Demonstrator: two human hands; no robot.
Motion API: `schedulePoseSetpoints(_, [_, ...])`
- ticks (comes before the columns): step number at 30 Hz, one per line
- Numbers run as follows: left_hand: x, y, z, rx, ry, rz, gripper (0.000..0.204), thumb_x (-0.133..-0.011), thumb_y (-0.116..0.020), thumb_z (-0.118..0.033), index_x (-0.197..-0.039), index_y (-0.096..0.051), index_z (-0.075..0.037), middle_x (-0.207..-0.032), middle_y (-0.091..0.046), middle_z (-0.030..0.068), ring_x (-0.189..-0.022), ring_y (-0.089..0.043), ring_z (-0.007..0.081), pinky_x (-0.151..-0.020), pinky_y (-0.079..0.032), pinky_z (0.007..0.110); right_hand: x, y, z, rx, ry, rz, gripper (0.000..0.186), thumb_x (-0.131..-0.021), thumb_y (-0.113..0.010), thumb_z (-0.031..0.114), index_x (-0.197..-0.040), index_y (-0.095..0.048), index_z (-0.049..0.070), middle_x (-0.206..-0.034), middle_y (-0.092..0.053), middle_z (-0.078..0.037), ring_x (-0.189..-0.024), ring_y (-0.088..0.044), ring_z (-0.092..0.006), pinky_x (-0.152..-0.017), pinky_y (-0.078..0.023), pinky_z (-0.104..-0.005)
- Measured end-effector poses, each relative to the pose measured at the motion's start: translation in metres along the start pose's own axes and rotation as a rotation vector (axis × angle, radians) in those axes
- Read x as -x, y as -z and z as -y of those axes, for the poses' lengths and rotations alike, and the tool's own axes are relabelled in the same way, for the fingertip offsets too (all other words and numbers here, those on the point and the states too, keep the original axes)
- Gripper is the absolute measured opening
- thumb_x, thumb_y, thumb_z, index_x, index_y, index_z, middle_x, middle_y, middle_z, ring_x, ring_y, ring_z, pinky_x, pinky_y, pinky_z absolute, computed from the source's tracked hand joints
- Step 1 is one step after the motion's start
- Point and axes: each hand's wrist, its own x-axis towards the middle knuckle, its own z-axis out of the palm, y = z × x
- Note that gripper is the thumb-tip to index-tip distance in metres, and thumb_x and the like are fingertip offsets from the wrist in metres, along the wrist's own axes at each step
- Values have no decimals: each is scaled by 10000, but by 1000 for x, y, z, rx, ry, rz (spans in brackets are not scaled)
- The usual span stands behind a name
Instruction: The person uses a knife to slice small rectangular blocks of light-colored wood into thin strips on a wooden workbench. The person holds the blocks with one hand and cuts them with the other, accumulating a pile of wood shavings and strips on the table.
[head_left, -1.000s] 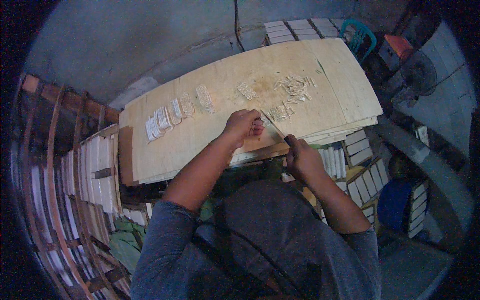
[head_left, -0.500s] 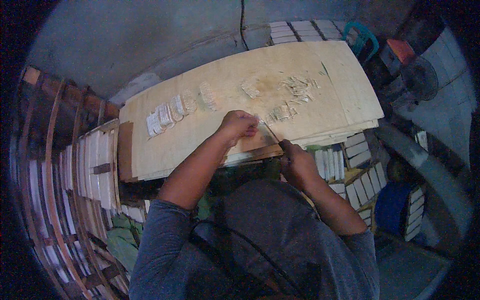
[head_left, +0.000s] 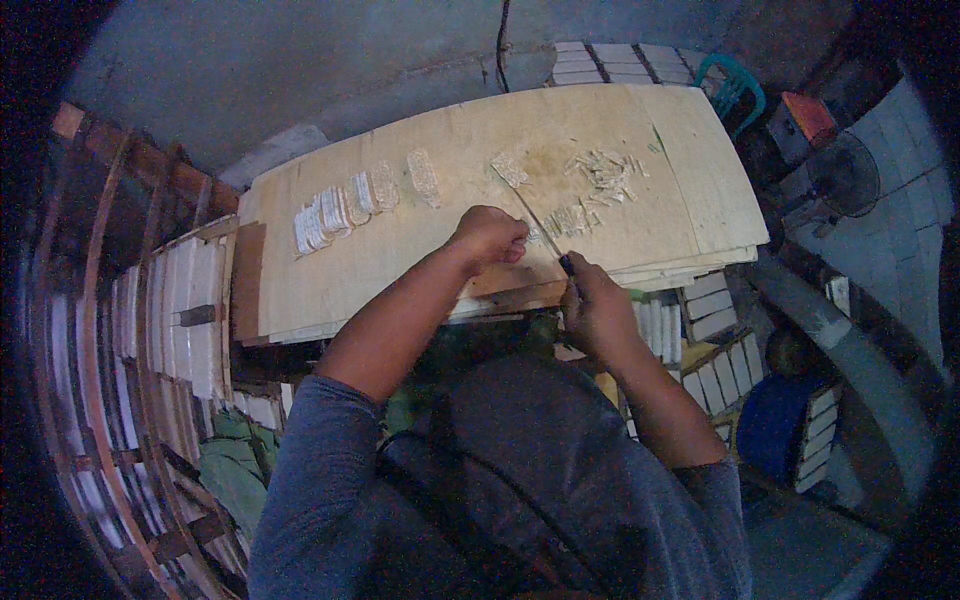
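Thin-bladed knife [head_left: 543,228] now showing more blade than half a second ago, its tip reaching farther across the plywood board [head_left: 300,285], with the left hand [head_left: 490,237] drawn in beside it: apparently a change of angle (a judgement only). Left fingers curled; anything within hidden, impossible to tell. Right hand [head_left: 603,312] closed around the dark handle. Oblong textured slab [head_left: 510,170] near the blade tip, contact uncertain; pale sticks [head_left: 612,175] scattered rightward; row of oblong pieces [head_left: 322,222] farther left. Behind, grey wall [head_left: 280,70]; at right, fan [head_left: 853,175].
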Motion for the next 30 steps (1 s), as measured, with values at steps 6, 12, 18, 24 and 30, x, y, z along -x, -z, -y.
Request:
schedulePoseSetpoints(6, [-6, -1, 5, 58, 2, -6, 195, -891, -749, -94, -757, -645, 2, -727, -677, 99, -626, -680, 210, -556, -578, 329, -16, -8, -1, 60, 18, 70, 420, -957, -625, 73, -1376, -602, 39, -1050, -705, -259, -927, -716, -461, -800, -581, -521])
schedulePoseSetpoints(12, [8, -6, -9, -187, -14, -33, 234, -904, -735, -182, -721, -699, -40, -686, -680, 51, -591, -608, 133, -553, -502, 346, -11, -16, -10, 31, 42, 65, 427, -948, -636, 74, -1373, -605, 47, -1009, -701, -244, -864, -709, -458, -754, -575, -535])
schedulePoseSetpoints(18, [-3, -4, 3, -158, -12, -38, 230, -887, -732, -186, -721, -712, -30, -678, -694, 63, -567, -628, 153, -564, -530, 357, -2, -28, -18, 91, 69, 27, 461, -940, -639, 68, -1398, -592, 48, -1004, -697, -233, -857, -713, -457, -751, -580, -519])
schedulePoseSetpoints(24, [6, -3, -4, -185, 8, -59, 219, -891, -758, -162, -814, -690, 31, -765, -721, 141, -637, -718, 226, -589, -625, 367, -5, -22, -19, -14, 96, -19, 480, -935, -639, 58, -1409, -573, 27, -1021, -692, -256, -909, -713, -458, -754, -578, -522])
schedulePoseSetpoints(30, [1, -1, 0, -42, 40, -37, 203, -896, -761, -145, -864, -688, 43, -807, -727, 150, -646, -723, 239, -605, -639, 365, -8, -19, -16, -3, 60, 57, 462, -924, -643, 39, -1384, -596, 26, -1062, -706, -270, -923, -716, -470, -795, -582, -509])
